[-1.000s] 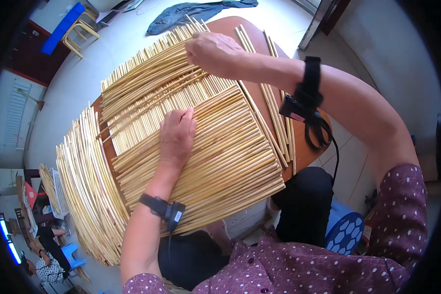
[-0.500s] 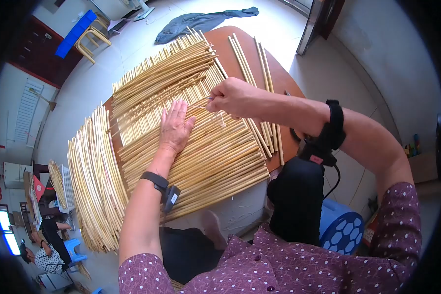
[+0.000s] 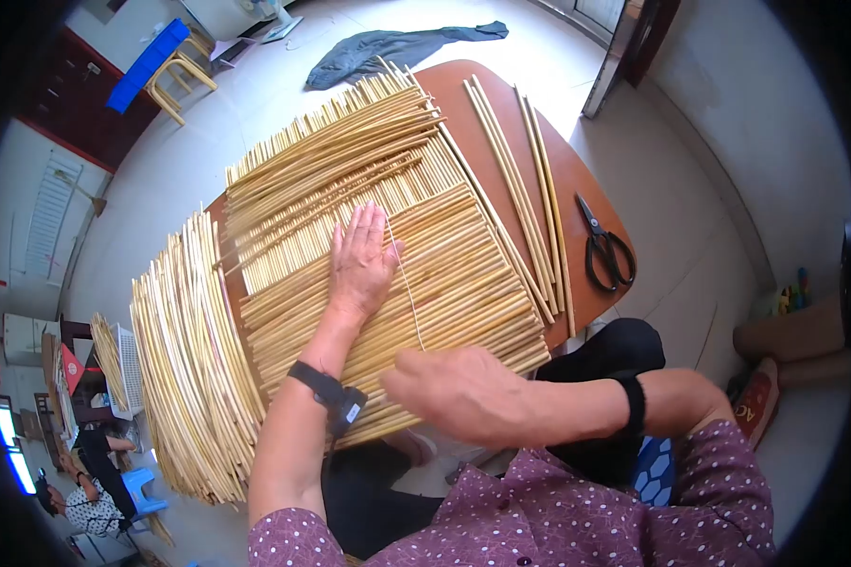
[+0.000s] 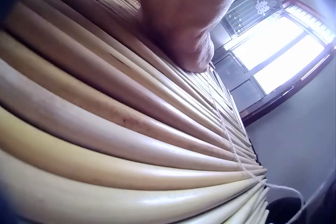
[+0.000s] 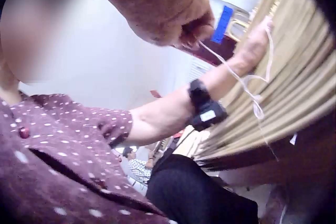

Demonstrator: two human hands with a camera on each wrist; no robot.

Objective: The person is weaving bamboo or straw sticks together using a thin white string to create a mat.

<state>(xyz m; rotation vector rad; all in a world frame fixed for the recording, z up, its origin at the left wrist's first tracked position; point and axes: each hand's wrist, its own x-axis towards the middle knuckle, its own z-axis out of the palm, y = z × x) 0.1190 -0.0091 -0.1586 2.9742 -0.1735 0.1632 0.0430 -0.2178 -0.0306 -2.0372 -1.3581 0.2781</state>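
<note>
My left hand (image 3: pixel 361 269) lies flat, fingers extended, on a panel of pale, reed-like sticks (image 3: pixel 473 283) laid side by side. A thin white string (image 3: pixel 407 283) runs from beside its thumb across the panel toward me. The right hand (image 3: pixel 459 387), lower and nearer my body, has curled fingers and pinches the string, as the right wrist view shows at the string's upper end (image 5: pixel 207 49). A loose loop of string (image 5: pixel 257 109) hangs between the hands there. In the left wrist view the string (image 4: pixel 226 124) crosses the sticks below the hand (image 4: pixel 184 29).
More sticks (image 3: pixel 326 151) lie at the panel's far side, over a crosswise layer. A long bundle (image 3: pixel 194 350) stands off to the left. Black-handled scissors (image 3: pixel 607 260) and several loose sticks (image 3: pixel 515 189) rest on the brown table (image 3: pixel 452 87). Another person (image 3: pixel 87 496) sits far left.
My right hand has come from the far sticks down toward my body, drawing the string out. The left hand went from curled to flat on the panel. The scissors are now uncovered.
</note>
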